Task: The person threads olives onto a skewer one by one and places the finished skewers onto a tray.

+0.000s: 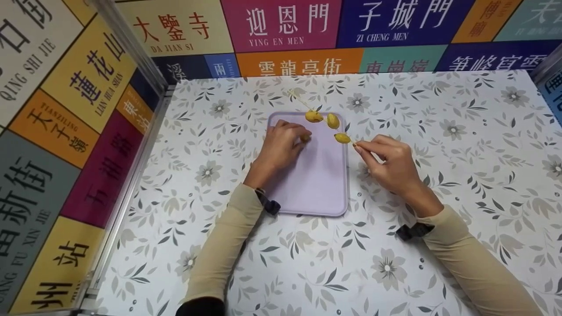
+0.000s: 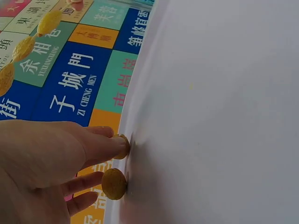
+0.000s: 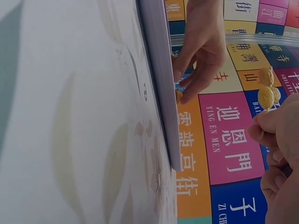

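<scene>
My right hand (image 1: 388, 164) pinches the end of a thin string threaded with several wrinkled, yellow-brown oval nut-like beads (image 1: 342, 138), held above the right side of the lilac tray (image 1: 316, 193). The string's far end trails beyond the tray's back edge. My left hand (image 1: 283, 147) is low over the tray's left half, thumb and finger pinching a loose nut-like bead (image 2: 122, 147). A second loose bead (image 2: 114, 184) lies on the tray beside those fingers. From the right wrist, both the left hand (image 3: 203, 53) and the strung beads (image 3: 266, 96) are visible.
The tray lies on a table covered with a leaf-and-flower patterned cloth (image 1: 386, 267). Colourful panels (image 1: 281, 26) with large characters stand at the back and left. Each wrist wears a black strap (image 1: 415, 231).
</scene>
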A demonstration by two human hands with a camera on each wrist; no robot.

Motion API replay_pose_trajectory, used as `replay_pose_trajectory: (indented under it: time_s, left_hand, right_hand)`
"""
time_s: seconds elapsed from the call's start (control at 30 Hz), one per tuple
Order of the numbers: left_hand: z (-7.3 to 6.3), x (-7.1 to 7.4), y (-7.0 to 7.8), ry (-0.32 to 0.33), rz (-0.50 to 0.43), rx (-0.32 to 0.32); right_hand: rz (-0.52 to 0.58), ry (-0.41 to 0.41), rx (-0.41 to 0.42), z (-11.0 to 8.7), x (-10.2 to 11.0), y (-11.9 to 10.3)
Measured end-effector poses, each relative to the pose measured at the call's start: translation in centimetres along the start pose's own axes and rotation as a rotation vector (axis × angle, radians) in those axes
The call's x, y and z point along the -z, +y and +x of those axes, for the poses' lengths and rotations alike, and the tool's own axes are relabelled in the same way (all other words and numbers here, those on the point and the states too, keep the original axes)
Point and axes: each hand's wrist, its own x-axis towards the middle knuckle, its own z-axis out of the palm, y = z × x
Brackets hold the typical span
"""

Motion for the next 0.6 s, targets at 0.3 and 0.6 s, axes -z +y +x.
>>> replay_pose_trajectory:
  time_s: [0.3, 0.6]
  left_hand:
    - [-0.1, -0.17, 0.3, 0.046, 0.005, -0.031]
    - [-0.04, -0.1, -0.13, 0.059, -0.042, -0.042]
  right_hand:
    - [-0.007, -0.003, 0.0, -0.12, -0.12, -0.01]
    - [-0.006, -0.01, -0.001, -0.13, -0.19, -0.08]
